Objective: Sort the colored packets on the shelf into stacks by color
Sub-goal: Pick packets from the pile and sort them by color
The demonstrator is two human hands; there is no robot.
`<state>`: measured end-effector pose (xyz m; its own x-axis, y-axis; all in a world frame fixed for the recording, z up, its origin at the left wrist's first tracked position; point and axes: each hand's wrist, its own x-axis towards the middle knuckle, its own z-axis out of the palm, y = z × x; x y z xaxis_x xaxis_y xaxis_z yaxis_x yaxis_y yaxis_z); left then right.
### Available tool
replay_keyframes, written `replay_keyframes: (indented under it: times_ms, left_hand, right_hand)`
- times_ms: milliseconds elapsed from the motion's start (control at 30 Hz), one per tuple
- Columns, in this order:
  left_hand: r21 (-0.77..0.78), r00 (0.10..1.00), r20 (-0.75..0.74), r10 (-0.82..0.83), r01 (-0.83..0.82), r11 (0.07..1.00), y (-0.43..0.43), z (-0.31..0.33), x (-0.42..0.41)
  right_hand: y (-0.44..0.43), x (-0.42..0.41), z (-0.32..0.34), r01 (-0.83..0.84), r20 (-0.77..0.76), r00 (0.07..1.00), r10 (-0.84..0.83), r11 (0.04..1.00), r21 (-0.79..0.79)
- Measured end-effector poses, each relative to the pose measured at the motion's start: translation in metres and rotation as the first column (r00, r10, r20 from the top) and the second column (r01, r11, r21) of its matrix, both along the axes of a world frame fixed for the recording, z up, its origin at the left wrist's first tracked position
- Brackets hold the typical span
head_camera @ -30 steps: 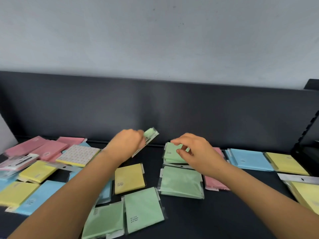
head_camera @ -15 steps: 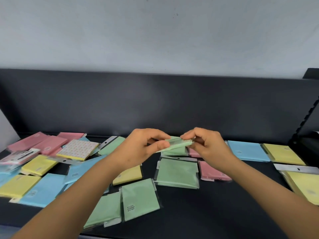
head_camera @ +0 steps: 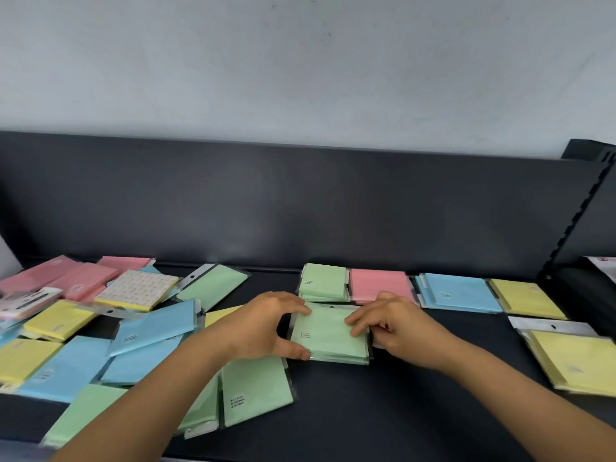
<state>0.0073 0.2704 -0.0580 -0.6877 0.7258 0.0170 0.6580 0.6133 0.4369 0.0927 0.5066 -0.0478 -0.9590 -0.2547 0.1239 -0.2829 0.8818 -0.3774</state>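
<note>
The packets are flat squares of plain coloured paper in clear, shiny plastic sleeves, some with a grey hanging tab. They lie on a matt black shelf (head_camera: pixel 400 415) with a dark back panel (head_camera: pixel 300 201) behind it.

In the middle is the green stack (head_camera: pixel 328 341), several packets thick, flat on the shelf. Just behind it sits a second green pile (head_camera: pixel 323 283), and beside that, in a row to the right, a pink packet (head_camera: pixel 380 285), a blue packet (head_camera: pixel 460 293) and a yellow packet (head_camera: pixel 530 298). On the left the colours are mixed and overlapping, with a patterned packet (head_camera: pixel 140 290) among them. A loose green packet (head_camera: pixel 255 391) lies near the front, partly covered by the left forearm.

The left hand (head_camera: pixel 266 325) clasps the stack's left side, thumb at the near corner and fingers curved over the far edge. The right hand (head_camera: pixel 400 325) has bent fingers on the top face at the right edge; its thumb is hidden, so it probably grips there too.
</note>
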Motion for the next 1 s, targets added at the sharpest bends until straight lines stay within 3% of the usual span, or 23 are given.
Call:
replay_keyframes:
  times_ms: [267,400,567,700,900,1000]
  left_hand:
    - [0.04,0.997,-0.03,0.073,-0.072,0.997,-0.013,0.001,0.003]
    - [0.016,0.919,-0.217,0.33,-0.335,0.942,-0.038,0.003,-0.004]
    - [-0.113,0.766,-0.278,0.58,-0.626,0.772,-0.061,0.01,-0.013]
    - [-0.236,0.732,-0.298,0.612,-0.678,0.696,-0.057,0.014,-0.033]
    - [-0.457,0.778,-0.38,0.501,-0.628,0.63,-0.046,0.01,-0.057]
    - [-0.451,0.774,-0.418,0.475,-0.631,0.631,-0.038,0.011,-0.059]
  right_hand:
    - [-0.014,-0.01,0.015,0.034,-0.091,0.995,-0.041,0.996,-0.077]
    - [-0.029,-0.02,0.019,0.018,-0.126,0.991,-0.038,0.988,-0.154]
    - [-0.049,-0.034,0.019,-0.062,-0.1,0.994,0.047,0.986,-0.157]
    - [-0.059,-0.042,0.017,-0.07,-0.073,0.996,0.057,0.979,-0.193]
    - [-0.058,-0.045,0.017,-0.036,-0.049,0.998,0.027,0.981,-0.192]
    - [-0.052,-0.041,0.021,-0.01,-0.067,0.998,-0.002,0.984,-0.178]
